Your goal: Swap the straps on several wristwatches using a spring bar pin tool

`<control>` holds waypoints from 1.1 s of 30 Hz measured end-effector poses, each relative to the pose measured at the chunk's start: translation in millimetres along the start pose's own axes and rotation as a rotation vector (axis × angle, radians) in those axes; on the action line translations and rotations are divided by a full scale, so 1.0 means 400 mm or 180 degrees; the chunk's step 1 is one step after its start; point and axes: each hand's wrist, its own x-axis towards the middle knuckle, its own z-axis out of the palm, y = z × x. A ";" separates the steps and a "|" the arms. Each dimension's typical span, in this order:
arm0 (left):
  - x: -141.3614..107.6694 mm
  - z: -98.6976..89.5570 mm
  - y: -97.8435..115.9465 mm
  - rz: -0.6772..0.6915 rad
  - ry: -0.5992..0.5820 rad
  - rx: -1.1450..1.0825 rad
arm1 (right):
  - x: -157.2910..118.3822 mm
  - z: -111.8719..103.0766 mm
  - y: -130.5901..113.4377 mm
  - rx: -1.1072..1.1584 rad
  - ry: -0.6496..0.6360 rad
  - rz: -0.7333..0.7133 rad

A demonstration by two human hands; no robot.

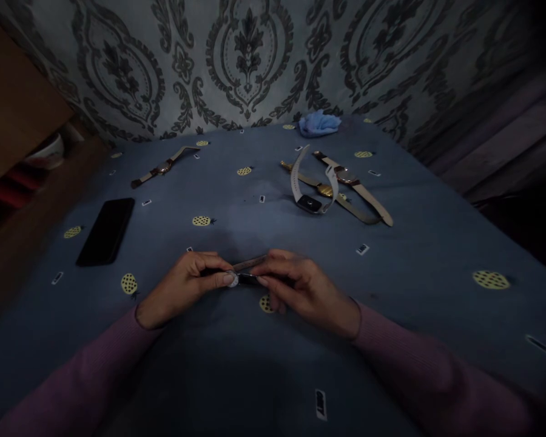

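Observation:
Between my two hands is a wristwatch [233,279] with a small pale round face and a dark strap. My left hand [188,282] pinches the watch at its face, the thumb lying on the edge of the dial. My right hand [303,288] has its thumb and fingers closed on the strap, just right of the face. Part of the strap shows behind, between the fingertips of both hands. The rest of the strap is hidden by my fingers. Both hands are just above the patterned tablecloth [236,376].
A black phone [106,232] lies at left, with a strap watch [164,167] behind it. Right of centre, a white smartwatch [309,203], a gold-cased watch [325,190] and another strap watch [347,176] lie close together. A crumpled blue cloth [319,124] sits by the patterned wall [250,54].

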 end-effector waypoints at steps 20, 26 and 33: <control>-0.002 -0.003 -0.005 0.0061 -0.0056 -0.0081 | 0.004 -0.012 0.005 0.0439 -0.0113 0.0115; -0.002 -0.003 -0.004 0.0047 -0.0093 -0.0098 | 0.004 -0.013 0.004 0.0527 -0.0082 0.0096; 0.001 -0.004 -0.015 0.0141 -0.0095 0.0033 | 0.006 -0.012 0.005 0.0532 -0.0142 0.0183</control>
